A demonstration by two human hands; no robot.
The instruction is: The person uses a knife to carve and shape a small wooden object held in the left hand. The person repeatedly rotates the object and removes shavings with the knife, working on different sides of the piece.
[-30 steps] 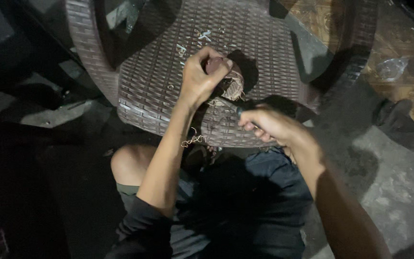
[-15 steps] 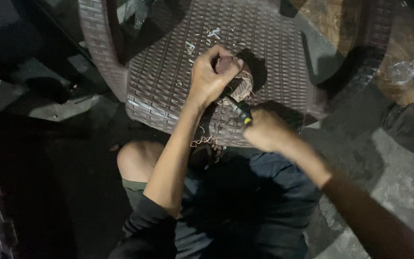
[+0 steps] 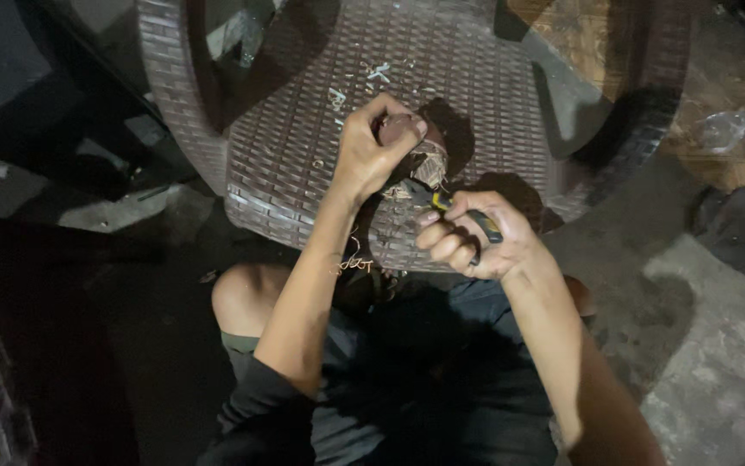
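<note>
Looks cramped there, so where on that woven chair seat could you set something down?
The left half of the brown woven seat, between the armrest and the left hand, is bare. Crowded: the front edge, where that hand grips a fibrous lump and the right hand works a yellow-handled tool.

The right hand (image 3: pixel 467 237) with the yellow-handled tool (image 3: pixel 454 209) has moved back a little toward the person. Its knuckles now show more. The left hand (image 3: pixel 372 147) has shifted slightly to the right.
</note>
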